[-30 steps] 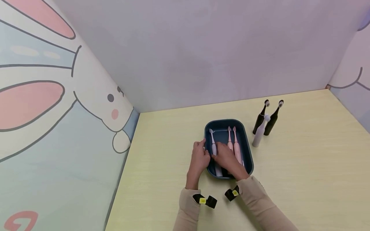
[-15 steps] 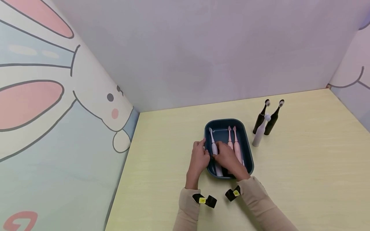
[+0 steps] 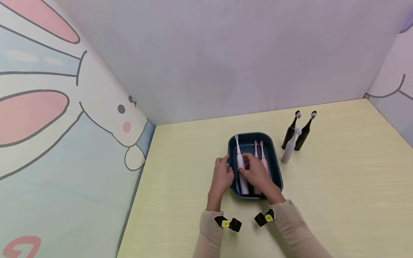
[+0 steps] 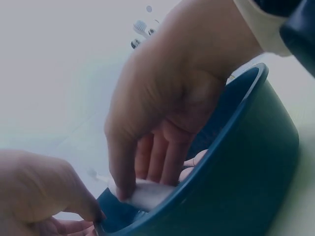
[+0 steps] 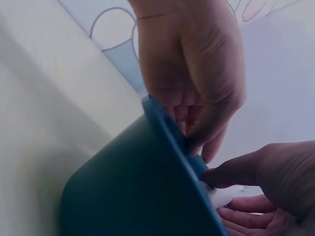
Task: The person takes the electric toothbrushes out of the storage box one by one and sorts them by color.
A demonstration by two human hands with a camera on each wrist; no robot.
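A dark blue basin (image 3: 278, 179) holds several electric toothbrushes. Inside it, my right hand (image 3: 256, 174) pinches a pale lavender electric toothbrush (image 3: 241, 163) by its handle, thumb on one side and fingers on the other. That brush's head reaches up to the far rim in the head view. Two pink electric toothbrushes (image 3: 263, 157) lie to its right, partly covered by the right hand. My left hand (image 3: 222, 173) grips the basin's left rim between thumb and fingers. The left wrist view shows the right hand (image 4: 167, 93) reaching down over the rim to the lavender handle.
Right of the basin, two black electric toothbrushes (image 3: 303, 136) and a lavender electric toothbrush (image 3: 289, 149) stand upright on the pale wooden table (image 3: 180, 172). A plain wall (image 3: 226, 71) rises behind, and a rabbit-printed wall (image 3: 106, 118) borders the left side.
The right hand has raised the lavender toothbrush a little, its head now nearer the basin's far rim. The right wrist has shifted slightly right. The left hand stays at the rim.
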